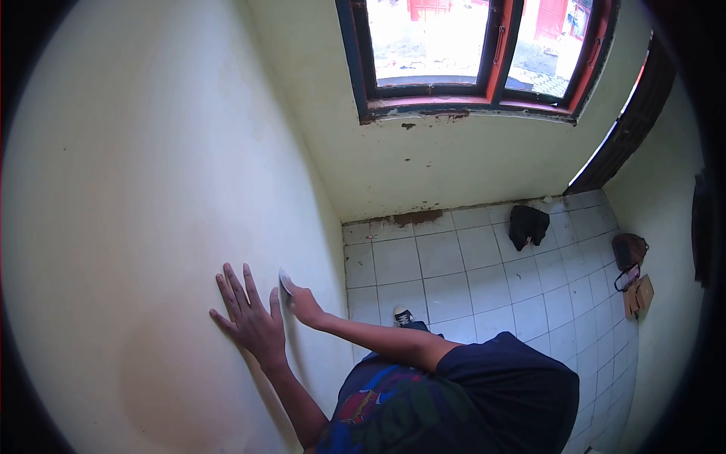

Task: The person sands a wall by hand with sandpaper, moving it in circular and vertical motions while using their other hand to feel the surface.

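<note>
My left hand (pixel 253 321) lies flat on the pale cream wall (pixel 174 189), fingers spread and holding nothing. Just to its right, my right hand (pixel 305 308) is closed around a thin grey scraper-like piece (pixel 285 281). The piece's rounded tip points up along the wall and stands close to the surface. My fingers hide its lower part, so its exact kind is hard to tell.
Ahead is a window with a red and dark frame (pixel 495 64); the paint below it is chipped. On the white tiled floor (pixel 442 253) lie a black cloth-like bundle (pixel 528 225), a brown bag (pixel 629 250) and a cardboard box (pixel 640 296). My shoe (pixel 403 315) shows below.
</note>
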`<state>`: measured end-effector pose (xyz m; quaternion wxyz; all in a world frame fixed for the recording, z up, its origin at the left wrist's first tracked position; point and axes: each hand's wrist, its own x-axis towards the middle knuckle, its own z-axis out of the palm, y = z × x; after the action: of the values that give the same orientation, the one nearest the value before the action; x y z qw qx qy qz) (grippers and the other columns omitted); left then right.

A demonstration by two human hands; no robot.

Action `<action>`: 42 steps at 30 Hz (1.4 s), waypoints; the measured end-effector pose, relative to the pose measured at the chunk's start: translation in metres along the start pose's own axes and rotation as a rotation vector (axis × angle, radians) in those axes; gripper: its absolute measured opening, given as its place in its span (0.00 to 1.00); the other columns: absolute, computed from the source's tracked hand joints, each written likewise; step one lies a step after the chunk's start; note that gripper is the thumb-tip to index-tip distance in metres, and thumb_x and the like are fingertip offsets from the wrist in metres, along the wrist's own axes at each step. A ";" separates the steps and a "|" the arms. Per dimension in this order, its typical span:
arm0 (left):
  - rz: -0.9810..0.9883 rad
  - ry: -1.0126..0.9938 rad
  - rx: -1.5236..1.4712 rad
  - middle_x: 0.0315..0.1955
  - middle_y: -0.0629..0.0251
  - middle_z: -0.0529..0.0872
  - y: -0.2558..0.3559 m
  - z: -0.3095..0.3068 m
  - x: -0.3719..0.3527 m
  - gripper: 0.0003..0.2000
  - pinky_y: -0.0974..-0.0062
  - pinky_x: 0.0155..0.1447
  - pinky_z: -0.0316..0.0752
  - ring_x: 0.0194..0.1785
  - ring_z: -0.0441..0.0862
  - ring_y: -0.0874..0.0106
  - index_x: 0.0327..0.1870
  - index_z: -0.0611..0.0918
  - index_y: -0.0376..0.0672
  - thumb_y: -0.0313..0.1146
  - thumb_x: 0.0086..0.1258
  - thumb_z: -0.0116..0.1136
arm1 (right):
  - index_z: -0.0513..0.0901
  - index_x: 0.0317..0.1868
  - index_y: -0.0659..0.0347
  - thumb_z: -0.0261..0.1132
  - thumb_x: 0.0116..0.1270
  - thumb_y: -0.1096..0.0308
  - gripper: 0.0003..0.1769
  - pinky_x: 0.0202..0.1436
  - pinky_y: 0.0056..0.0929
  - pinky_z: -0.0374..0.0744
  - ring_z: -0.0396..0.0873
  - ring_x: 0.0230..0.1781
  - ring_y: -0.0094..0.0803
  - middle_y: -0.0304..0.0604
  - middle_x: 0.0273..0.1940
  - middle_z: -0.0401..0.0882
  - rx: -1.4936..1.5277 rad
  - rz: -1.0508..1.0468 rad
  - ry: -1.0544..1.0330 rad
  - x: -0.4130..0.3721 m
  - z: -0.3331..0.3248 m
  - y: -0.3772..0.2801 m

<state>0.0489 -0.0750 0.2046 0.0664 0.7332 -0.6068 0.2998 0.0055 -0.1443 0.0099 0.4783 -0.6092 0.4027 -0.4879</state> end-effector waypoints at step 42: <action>-0.015 0.177 -0.088 0.81 0.58 0.52 -0.012 0.041 -0.011 0.35 0.45 0.81 0.32 0.83 0.48 0.56 0.81 0.56 0.56 0.63 0.79 0.19 | 0.69 0.75 0.51 0.59 0.76 0.61 0.29 0.80 0.53 0.56 0.40 0.82 0.55 0.51 0.81 0.48 0.181 -0.679 -0.127 0.045 -0.014 -0.124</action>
<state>0.0738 -0.0812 0.1692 0.1540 0.7046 -0.6057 0.3361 0.0042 -0.1629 0.1413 0.3649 -0.6927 0.1017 -0.6137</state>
